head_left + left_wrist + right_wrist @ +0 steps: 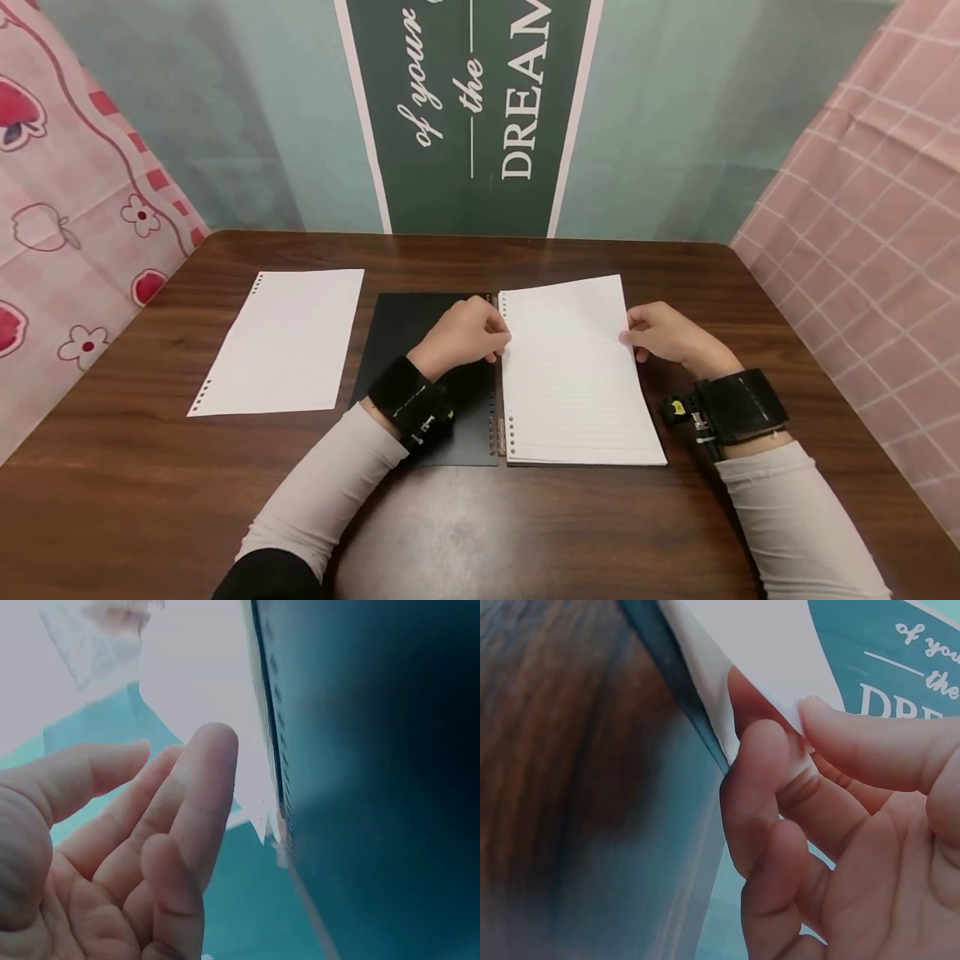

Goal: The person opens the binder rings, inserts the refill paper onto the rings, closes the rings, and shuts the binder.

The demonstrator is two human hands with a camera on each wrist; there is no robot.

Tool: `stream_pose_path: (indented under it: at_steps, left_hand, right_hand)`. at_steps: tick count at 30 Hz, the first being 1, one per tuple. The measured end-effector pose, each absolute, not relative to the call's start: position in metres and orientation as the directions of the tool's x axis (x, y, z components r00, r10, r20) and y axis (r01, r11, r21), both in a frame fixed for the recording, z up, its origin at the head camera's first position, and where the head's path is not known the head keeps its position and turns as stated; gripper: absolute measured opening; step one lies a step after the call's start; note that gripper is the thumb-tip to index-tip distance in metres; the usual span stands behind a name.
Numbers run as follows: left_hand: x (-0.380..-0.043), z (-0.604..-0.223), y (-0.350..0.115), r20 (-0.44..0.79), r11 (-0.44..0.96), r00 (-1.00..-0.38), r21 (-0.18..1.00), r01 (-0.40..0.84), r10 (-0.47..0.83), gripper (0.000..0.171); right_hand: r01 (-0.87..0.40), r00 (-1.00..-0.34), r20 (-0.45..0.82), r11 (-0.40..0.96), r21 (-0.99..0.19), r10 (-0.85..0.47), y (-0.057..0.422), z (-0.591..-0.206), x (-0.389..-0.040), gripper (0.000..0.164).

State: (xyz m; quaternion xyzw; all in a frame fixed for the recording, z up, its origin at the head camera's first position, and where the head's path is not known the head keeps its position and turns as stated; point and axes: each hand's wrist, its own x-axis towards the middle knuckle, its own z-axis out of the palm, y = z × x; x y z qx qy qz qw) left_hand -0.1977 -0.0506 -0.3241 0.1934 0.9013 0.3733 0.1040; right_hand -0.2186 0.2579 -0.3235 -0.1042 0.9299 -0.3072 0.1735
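- A dark brown wood-grain tabletop (570, 533) spreads before you, its glossy surface catching a pale patch of glare toward six o'clock.
- Near its middle, a black loose-leaf binder (405, 321) lies open, a stack of white, ruled, hole-punched paper (573, 375) resting on its three o'clock side.
- Your right hand (667, 333), at the stack's two o'clock edge, pinches raised paper between thumb and fingers; how many sheets are caught cannot be told.
- Your left hand (468, 333), at the stack's ten o'clock edge beside the punched holes, has its fingers loosely bent, thumb and forefinger apart with nothing between them.
- At nine o'clock from the binder, well apart from the stack, a single white hole-punched sheet (281, 342) lies flat.
- At twelve o'clock hangs a pale blue-green cloth (675, 125), its dark green central panel (457, 200) bordered in white and lettered sideways: "of your," "the," "DREAM."
- A pale pink cloth with red fruit and flowers (75, 250) hangs toward ten o'clock; a pink cloth with a white grid (877, 250), toward two.
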Motion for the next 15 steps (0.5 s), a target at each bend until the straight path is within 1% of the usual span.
stream_pose_path:
  at_steps: [3, 6, 11, 13, 15]
  left_hand:
    - [-0.184, -0.323, -0.049, -0.008, 0.667, -0.871, 0.647, 0.369, 0.491, 0.016]
    - [-0.166, -0.321, -0.047, 0.058, 0.674, -0.830, 0.552, 0.490, 0.555, 0.016]
    - [-0.137, -0.322, -0.047, 0.160, 0.636, -0.730, 0.393, 0.664, 0.664, 0.015]
    - [-0.130, -0.324, -0.049, 0.170, 0.612, -0.688, 0.344, 0.712, 0.705, 0.012]
    - [-0.125, -0.326, -0.051, 0.158, 0.587, -0.652, 0.318, 0.745, 0.742, 0.012]
  right_hand:
    - [-0.082, -0.914, -0.270, 0.790, -0.608, -0.303, 0.258, -0.324, -0.219, 0.017]
    - [-0.069, -0.914, -0.279, 0.792, -0.606, -0.293, 0.257, -0.324, -0.220, 0.016]
    - [-0.060, -0.916, -0.283, 0.792, -0.607, -0.286, 0.256, -0.325, -0.222, 0.015]
    - [-0.057, -0.915, -0.286, 0.793, -0.606, -0.284, 0.256, -0.325, -0.222, 0.016]
    - [-0.055, -0.915, -0.289, 0.795, -0.604, -0.282, 0.257, -0.326, -0.221, 0.017]
